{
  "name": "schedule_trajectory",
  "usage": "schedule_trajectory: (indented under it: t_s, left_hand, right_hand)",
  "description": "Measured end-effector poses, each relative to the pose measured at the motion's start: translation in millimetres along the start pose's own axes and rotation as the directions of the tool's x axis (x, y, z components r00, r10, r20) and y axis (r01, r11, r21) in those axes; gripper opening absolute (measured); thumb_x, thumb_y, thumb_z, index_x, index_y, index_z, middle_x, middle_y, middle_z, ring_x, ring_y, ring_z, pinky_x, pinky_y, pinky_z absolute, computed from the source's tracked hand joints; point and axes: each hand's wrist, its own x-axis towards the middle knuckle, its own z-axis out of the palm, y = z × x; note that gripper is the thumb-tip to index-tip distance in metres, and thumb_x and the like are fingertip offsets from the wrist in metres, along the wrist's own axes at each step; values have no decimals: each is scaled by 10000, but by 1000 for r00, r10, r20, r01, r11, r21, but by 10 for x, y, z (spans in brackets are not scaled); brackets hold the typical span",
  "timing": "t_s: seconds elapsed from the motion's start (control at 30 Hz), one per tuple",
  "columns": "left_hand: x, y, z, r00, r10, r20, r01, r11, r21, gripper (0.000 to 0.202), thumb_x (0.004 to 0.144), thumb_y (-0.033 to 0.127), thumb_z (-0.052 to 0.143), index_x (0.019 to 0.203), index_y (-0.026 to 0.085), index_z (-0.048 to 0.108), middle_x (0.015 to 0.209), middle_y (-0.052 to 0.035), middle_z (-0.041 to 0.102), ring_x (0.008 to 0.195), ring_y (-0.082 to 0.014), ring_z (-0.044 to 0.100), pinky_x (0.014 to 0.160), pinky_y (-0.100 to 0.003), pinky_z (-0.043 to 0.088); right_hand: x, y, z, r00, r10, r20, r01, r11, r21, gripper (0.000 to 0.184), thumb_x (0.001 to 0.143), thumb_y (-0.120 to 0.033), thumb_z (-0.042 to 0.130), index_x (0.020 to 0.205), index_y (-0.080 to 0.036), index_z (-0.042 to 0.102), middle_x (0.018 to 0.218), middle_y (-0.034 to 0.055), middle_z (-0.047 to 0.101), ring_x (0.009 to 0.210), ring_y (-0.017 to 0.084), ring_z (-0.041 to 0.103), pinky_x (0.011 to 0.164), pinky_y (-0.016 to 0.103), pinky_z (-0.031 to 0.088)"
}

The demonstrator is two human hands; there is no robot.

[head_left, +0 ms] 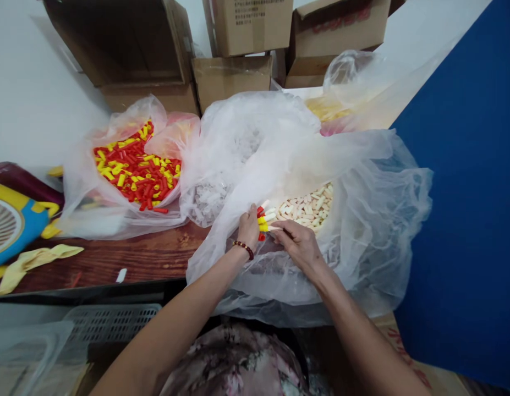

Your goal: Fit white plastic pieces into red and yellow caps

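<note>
1. Nearest: your patterned garment (238, 363), cut off by the lower edge. At lower left, a perforated plastic basket (114, 319) is partly covered by your left forearm.
2. Your left hand (248, 226), a beaded bracelet (245, 250) at its wrist, grasps a small bunch of red and yellow tubes (263, 220) above the opened bag. Exact count not readable; your fingers cover part of the bunch.
3. Your right hand (298, 239) pinches a slim pale piece (274, 227) at the tubes' right ends. Its gripped end is hidden, and you cannot tell how deep it sits in a tube.
4. Just beyond your hands: a heap of pale pegs (306, 208), short, matte, blunt-ended, inside a filmy, creased plastic bag (378, 187). Folds hide the heap's edges.
5. Left of you, the table (155, 256) shows dark, streaked wood grain; a limp yellowish strip (36, 265) lies near a blue-and-yellow object (13, 225) with a slatted round face, cut off at left.
6. Farther: a second bag (79, 190) of loose red and yellow pieces (139, 168); beside it, translucent bits (211, 199), blurred by film.
7. Farthest: cardboard boxes (234, 80), cropped above; print too small to read.
</note>
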Motion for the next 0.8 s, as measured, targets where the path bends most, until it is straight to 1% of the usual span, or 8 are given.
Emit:
schedule_trajectory:
  t_s: [0.1,0.2,0.33,0.43,0.53,0.6,0.7,0.8]
  left_hand:
    - [-9,-22,12,1000,0,-1,0,1000,15,526,829,639,498,823,130,630,657,-40,598,526,-121,501,465,-235,370]
    - [-16,-37,23,1000,22,-7,-22,998,60,528,821,654,490,774,140,603,599,-7,537,446,-91,422,418,-225,324]
    - [-17,11,15,996,85,-13,-83,990,112,486,845,602,490,716,145,593,600,-10,531,485,-100,433,461,-231,333]
    - [-29,96,2,990,136,-44,-124,969,215,437,872,511,502,637,148,565,606,-21,539,541,-112,450,514,-235,342]
    - [-37,154,3,986,158,-57,-134,943,304,412,897,445,486,611,154,543,611,-23,538,577,-121,457,537,-237,340]
    - [-30,154,13,986,158,-60,-134,947,290,403,902,443,481,625,156,536,610,-17,524,582,-118,450,534,-234,335]
    - [-6,128,36,984,170,-58,-155,965,209,405,892,480,491,649,158,526,605,-1,492,562,-104,420,518,-227,324]
    - [21,130,60,984,175,-45,-165,972,168,432,868,520,520,630,160,518,597,3,479,537,-97,403,502,-231,313]
  right_hand:
    - [-6,-31,9,1000,1,11,0,1000,-22,220,906,-324,529,970,-212,708,851,47,712,721,168,655,666,272,510]
    - [-11,-50,40,1000,-5,7,6,999,-47,224,909,-321,515,970,-221,705,897,53,717,795,185,667,711,289,522]
    - [-15,-13,104,1000,5,-12,-5,998,-65,236,916,-333,497,972,-228,701,940,60,718,865,201,668,739,305,527]
    - [-25,43,148,1000,12,-21,-13,999,-37,224,911,-336,510,962,-225,699,945,57,719,847,196,669,739,305,527]
    - [-38,86,188,999,14,-45,-14,1000,3,216,909,-325,521,969,-219,699,924,51,721,798,183,668,740,301,525]
    - [-40,98,217,998,11,-70,-10,1000,16,212,906,-318,526,967,-214,700,901,48,720,771,177,663,739,298,522]
    - [-27,95,256,995,-4,-103,4,1000,-1,204,899,-307,529,943,-207,702,897,50,717,794,178,657,764,300,514]
    - [2,94,213,997,30,-72,-28,999,31,225,905,-333,513,968,-211,691,900,47,711,791,172,652,751,288,510]
